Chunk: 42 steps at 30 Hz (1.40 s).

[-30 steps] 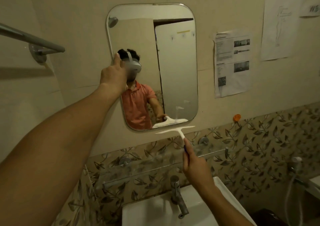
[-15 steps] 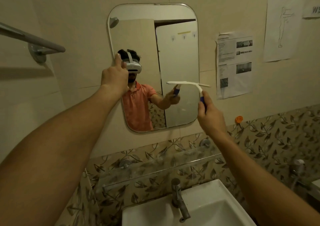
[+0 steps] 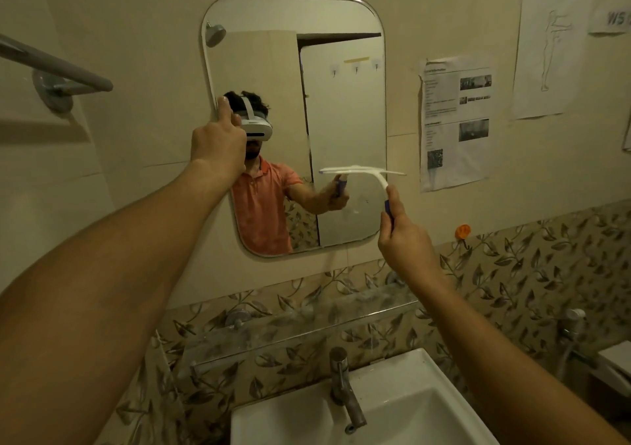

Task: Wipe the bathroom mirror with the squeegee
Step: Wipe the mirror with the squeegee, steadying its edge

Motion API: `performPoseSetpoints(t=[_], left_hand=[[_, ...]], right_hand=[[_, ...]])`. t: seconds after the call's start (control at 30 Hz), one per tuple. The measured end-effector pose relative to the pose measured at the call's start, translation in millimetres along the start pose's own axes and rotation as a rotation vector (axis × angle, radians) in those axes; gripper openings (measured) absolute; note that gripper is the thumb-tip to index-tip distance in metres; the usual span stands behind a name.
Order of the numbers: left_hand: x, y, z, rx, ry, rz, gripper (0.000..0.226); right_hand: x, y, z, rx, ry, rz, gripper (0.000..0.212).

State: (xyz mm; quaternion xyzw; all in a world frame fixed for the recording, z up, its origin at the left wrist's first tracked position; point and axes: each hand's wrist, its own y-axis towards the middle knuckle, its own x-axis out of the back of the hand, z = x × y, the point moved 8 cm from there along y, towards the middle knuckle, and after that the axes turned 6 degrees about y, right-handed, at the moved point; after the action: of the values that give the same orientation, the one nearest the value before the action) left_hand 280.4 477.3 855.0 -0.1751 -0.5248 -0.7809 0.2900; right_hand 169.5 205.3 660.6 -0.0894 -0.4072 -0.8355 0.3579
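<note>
Above the sink [image 3: 273,424] and its tap [image 3: 343,383], your right hand [image 3: 406,243] closes its fingers round the blue grip of the squeegee [image 3: 358,170]. The handle curves up and left to the white blade, whose long axis lies level, left to right, against the lower right of the mirror [image 3: 341,109], its right tip past the rim. Your left hand [image 3: 218,147] sits at the mirror's left edge, thumb up, fingers curled; whether they grip cannot be told.

Beige tiled wall [image 3: 119,7] with leaf-patterned band [image 3: 532,267], taped papers [image 3: 454,120], towel bar [image 3: 51,65], white sink [image 3: 403,407] below.
</note>
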Motion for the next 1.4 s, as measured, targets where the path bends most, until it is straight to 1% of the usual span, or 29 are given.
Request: performPoseSetpoints(t=[0.17,0.43,0.57,0.67,0.77,0.87,1.03,1.17,1.23,1.3,1.4], left_hand=[[-0.9,0.6,-1.5,0.013,-0.005,0.008,0.066],[-4.3,4.0,-2.4,0.012,-0.003,0.016,0.065],[-4.2,2.4,-2.9,0.025,-0.009,0.010,0.061],[-4.1,4.0,-1.9,0.031,0.008,0.003,0.052],[-3.7,4.6,-2.5,0.024,-0.004,0.014,0.055],[-2.4,3.3,-1.8,0.030,0.004,0.006,0.057],[-3.1,2.0,-2.6,0.029,0.009,0.027,0.072],[-2.7,2.1,-2.3,0.030,-0.004,0.027,0.066],[-3.1,2.9,-2.7,0.032,0.000,0.029,0.069],[-4.0,3.8,-3.4,0.031,0.014,0.024,0.072],[-5.3,4.6,-3.7,0.026,0.024,0.023,0.065]], right_hand=[[-20.7,-36.2,-25.9,-0.055,-0.025,0.074,0.064],[-51.9,-76.9,-52.6,-0.100,-0.019,0.152,0.064],[-70.2,-103.8,-71.7,-0.166,-0.043,0.278,0.056],[-78.2,-121.7,-78.2,-0.154,-0.024,0.269,0.056],[-75.3,-122.6,-88.0,-0.157,0.000,0.235,0.058],[-66.6,-122.0,-100.2,-0.188,-0.033,0.265,0.057],[-47.4,-117.7,-105.7,-0.199,0.035,0.205,0.055],[-19.3,-83.8,-91.4,-0.160,0.170,0.064,0.054],[-2.5,-55.6,-76.4,-0.121,0.221,-0.008,0.052],[11.8,-26.3,-62.4,-0.087,0.214,-0.055,0.052],[24.7,4.7,-53.9,-0.094,0.193,-0.087,0.052]])
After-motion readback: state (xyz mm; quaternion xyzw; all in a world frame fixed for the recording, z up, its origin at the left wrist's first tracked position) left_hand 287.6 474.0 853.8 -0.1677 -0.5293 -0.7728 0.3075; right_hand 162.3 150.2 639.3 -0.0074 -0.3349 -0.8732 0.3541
